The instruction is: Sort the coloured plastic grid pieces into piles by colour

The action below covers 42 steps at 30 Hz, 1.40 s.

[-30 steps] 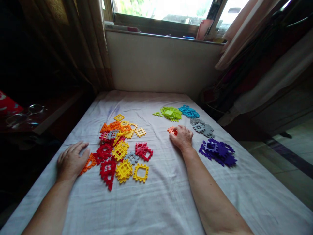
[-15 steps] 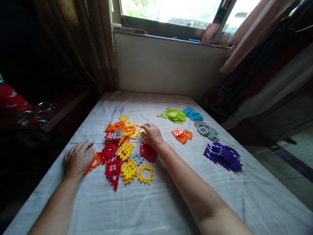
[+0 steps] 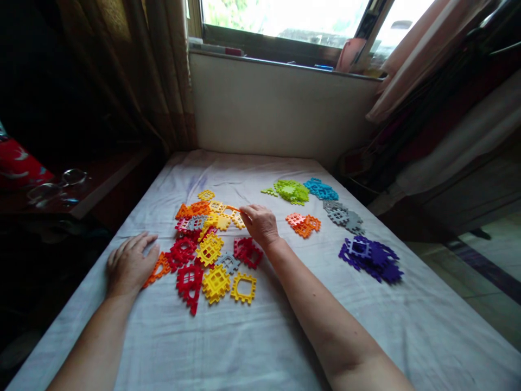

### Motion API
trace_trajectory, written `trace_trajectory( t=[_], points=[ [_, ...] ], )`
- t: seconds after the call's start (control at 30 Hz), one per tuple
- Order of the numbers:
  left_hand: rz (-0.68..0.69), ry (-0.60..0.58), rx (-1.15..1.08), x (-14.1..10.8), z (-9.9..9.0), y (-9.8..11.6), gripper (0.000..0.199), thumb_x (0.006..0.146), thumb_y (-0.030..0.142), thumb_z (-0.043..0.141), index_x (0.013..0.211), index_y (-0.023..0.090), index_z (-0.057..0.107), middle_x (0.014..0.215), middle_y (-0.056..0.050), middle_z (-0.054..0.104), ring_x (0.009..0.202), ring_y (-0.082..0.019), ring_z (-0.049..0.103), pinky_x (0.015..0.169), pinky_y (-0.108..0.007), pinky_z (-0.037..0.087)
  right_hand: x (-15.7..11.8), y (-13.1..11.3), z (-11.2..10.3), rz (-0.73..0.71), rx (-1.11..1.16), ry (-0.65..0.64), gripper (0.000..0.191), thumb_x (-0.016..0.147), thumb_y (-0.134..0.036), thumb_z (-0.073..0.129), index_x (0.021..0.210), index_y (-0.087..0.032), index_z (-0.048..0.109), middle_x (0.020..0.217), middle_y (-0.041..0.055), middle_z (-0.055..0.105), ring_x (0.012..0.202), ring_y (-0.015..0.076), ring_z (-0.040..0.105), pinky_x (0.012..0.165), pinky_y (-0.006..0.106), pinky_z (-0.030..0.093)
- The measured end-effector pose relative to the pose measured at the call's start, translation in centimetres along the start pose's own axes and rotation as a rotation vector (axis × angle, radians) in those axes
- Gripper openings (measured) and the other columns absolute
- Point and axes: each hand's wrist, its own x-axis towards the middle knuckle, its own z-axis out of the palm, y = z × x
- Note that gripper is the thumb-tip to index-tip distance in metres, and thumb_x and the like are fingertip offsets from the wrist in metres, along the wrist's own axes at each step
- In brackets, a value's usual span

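My right hand (image 3: 260,224) pinches an orange piece (image 3: 233,208) at the upper right of a mixed heap. My left hand (image 3: 131,262) lies spread on the cloth, beside an orange triangular piece (image 3: 159,269) at the heap's left. Red pieces (image 3: 189,285), yellow pieces (image 3: 216,283), orange pieces (image 3: 200,208) and a few grey ones (image 3: 228,263) make up the heap. A yellow square frame (image 3: 245,288) sits at its lower right. To the right of my right hand is a small orange and coral pile (image 3: 303,224).
Further right on the cloth-covered surface (image 3: 252,347) are green (image 3: 291,192), blue (image 3: 321,189), grey (image 3: 344,218) and purple (image 3: 371,259) piles. Glasses (image 3: 61,187) rest on a dark side table (image 3: 101,182) at left. A wall and window stand behind.
My right hand has shifted slightly right, and an orange piece now sticks out from its fingers, gone from the orange part of the heap. My left hand has hardly moved.
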Motion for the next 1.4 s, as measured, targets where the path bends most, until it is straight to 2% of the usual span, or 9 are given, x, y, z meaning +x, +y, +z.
trace_trajectory(
  t=[0.2, 0.33, 0.43, 0.57, 0.73, 0.87, 1.03, 1.2, 1.4],
  points=[
    [0.028, -0.006, 0.009, 0.0, -0.1, -0.1, 0.043, 0.087, 0.041, 0.042, 0.115, 0.022, 0.068, 0.135, -0.011, 0.064, 0.128, -0.03, 0.055, 0.109, -0.045, 0.041, -4.7, 10.0, -3.0, 0.384, -0.045, 0.288, 0.032, 0.095, -0.026, 0.047, 0.108, -0.02, 0.076, 0.108, 0.0101, 0.073, 0.1, 0.0215, 0.064, 0.088, 0.029, 0.044],
    [0.041, 0.006, 0.014, 0.1, -0.1, -0.2, 0.042, 0.089, 0.041, 0.039, 0.113, 0.021, 0.067, 0.134, -0.013, 0.065, 0.125, -0.032, 0.058, 0.107, -0.048, 0.042, -6.8, 15.2, -3.7, 0.608, -0.136, 0.36, 0.033, 0.09, -0.028, 0.05, 0.106, -0.02, 0.077, 0.106, 0.0117, 0.072, 0.096, 0.0248, 0.062, 0.082, 0.033, 0.044],
    [0.036, -0.002, 0.018, 0.1, -0.2, -0.3, 0.041, 0.089, 0.04, 0.04, 0.113, 0.023, 0.067, 0.133, -0.012, 0.066, 0.125, -0.031, 0.058, 0.107, -0.047, 0.043, -7.4, 16.1, -3.3, 0.643, -0.176, 0.323, 0.031, 0.088, -0.028, 0.052, 0.104, -0.021, 0.079, 0.106, 0.0111, 0.072, 0.095, 0.0254, 0.061, 0.081, 0.034, 0.044],
    [0.034, 0.0, 0.015, 0.2, -0.3, -0.2, 0.044, 0.088, 0.042, 0.039, 0.113, 0.022, 0.067, 0.132, -0.012, 0.066, 0.123, -0.033, 0.058, 0.106, -0.048, 0.044, -7.4, 15.4, -2.7, 0.614, -0.203, 0.251, 0.03, 0.088, -0.025, 0.054, 0.104, -0.022, 0.079, 0.107, 0.0105, 0.072, 0.095, 0.0246, 0.061, 0.083, 0.034, 0.044],
    [0.011, -0.019, 0.028, 0.3, -0.3, 0.0, 0.045, 0.088, 0.043, 0.039, 0.114, 0.021, 0.068, 0.134, -0.011, 0.065, 0.125, -0.03, 0.058, 0.107, -0.045, 0.043, -7.2, 14.9, -2.7, 0.565, -0.182, 0.266, 0.029, 0.087, -0.023, 0.053, 0.1, -0.022, 0.079, 0.104, 0.0097, 0.072, 0.094, 0.0235, 0.061, 0.085, 0.033, 0.045],
    [0.003, -0.02, 0.019, 0.1, -0.2, 0.1, 0.043, 0.088, 0.041, 0.041, 0.114, 0.02, 0.068, 0.135, -0.012, 0.064, 0.127, -0.03, 0.056, 0.108, -0.045, 0.041, -6.4, 13.1, -2.8, 0.501, -0.157, 0.3, 0.031, 0.088, -0.02, 0.05, 0.1, -0.02, 0.078, 0.106, 0.0101, 0.072, 0.098, 0.0242, 0.061, 0.091, 0.034, 0.044],
    [0.015, -0.009, 0.009, -0.1, -0.2, 0.1, 0.043, 0.088, 0.04, 0.041, 0.114, 0.02, 0.069, 0.136, -0.013, 0.063, 0.128, -0.03, 0.056, 0.109, -0.047, 0.041, -3.8, 5.9, -1.4, 0.197, 0.009, 0.148, 0.028, 0.091, -0.021, 0.051, 0.103, -0.022, 0.077, 0.113, 0.0085, 0.072, 0.104, 0.0214, 0.063, 0.097, 0.032, 0.045],
    [0.001, 0.023, 0.012, -0.3, -0.2, 0.3, 0.039, 0.089, 0.038, 0.044, 0.113, 0.023, 0.071, 0.136, -0.01, 0.064, 0.129, -0.028, 0.056, 0.11, -0.044, 0.04, 0.9, -1.8, 1.0, -0.02, 0.156, -0.037, 0.03, 0.091, -0.022, 0.056, 0.115, -0.027, 0.073, 0.121, 0.0039, 0.071, 0.11, 0.0192, 0.063, 0.099, 0.03, 0.047],
    [0.001, 0.029, 0.012, -0.4, 0.1, 0.2, 0.036, 0.089, 0.036, 0.047, 0.114, 0.025, 0.071, 0.135, -0.008, 0.065, 0.128, -0.028, 0.056, 0.11, -0.043, 0.04, 7.6, -5.9, 3.3, -0.077, 0.177, -0.203, 0.042, 0.093, -0.035, 0.056, 0.134, -0.027, 0.062, 0.138, 0.0032, 0.063, 0.122, 0.0194, 0.06, 0.103, 0.03, 0.045]
  ],
)
